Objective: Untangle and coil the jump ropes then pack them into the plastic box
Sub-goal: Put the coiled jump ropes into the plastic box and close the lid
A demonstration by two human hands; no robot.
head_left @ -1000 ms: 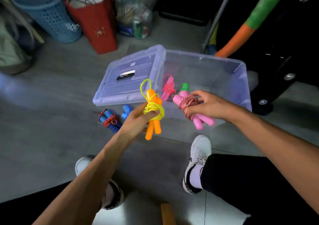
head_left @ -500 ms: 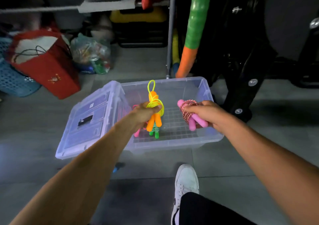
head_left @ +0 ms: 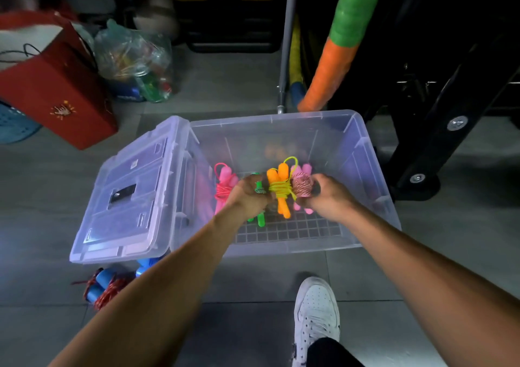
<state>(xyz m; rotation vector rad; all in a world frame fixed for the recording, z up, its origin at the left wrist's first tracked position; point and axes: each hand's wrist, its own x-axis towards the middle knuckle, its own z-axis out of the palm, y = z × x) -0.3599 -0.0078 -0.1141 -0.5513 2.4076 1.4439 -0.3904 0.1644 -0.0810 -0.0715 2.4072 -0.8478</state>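
A clear plastic box [head_left: 374,175] stands open on the floor, its lid [head_left: 126,198] leaning at its left side. Both my hands reach inside it, low over the gridded bottom. My left hand [head_left: 250,198] grips the coiled orange-handled rope [head_left: 278,189] with its yellow cord. My right hand [head_left: 323,195] grips the coiled pale pink-handled rope [head_left: 302,188] with red-white cord. The two bundles touch side by side. A bright pink-handled coiled rope [head_left: 225,186] and a green-handled rope [head_left: 260,220] lie in the box by my left hand. A blue-handled rope [head_left: 101,285] with red cord lies on the floor.
A red paper bag [head_left: 56,91], a clear bag of clutter [head_left: 135,63] and a blue basket [head_left: 14,124] stand at the back left. A green-orange foam tube [head_left: 334,46] and a black metal frame [head_left: 422,141] rise behind the box. My white shoe [head_left: 316,313] is in front.
Both hands have gone down into the box and come together, bringing the orange and pink bundles side by side. The view has shifted closer over the box.
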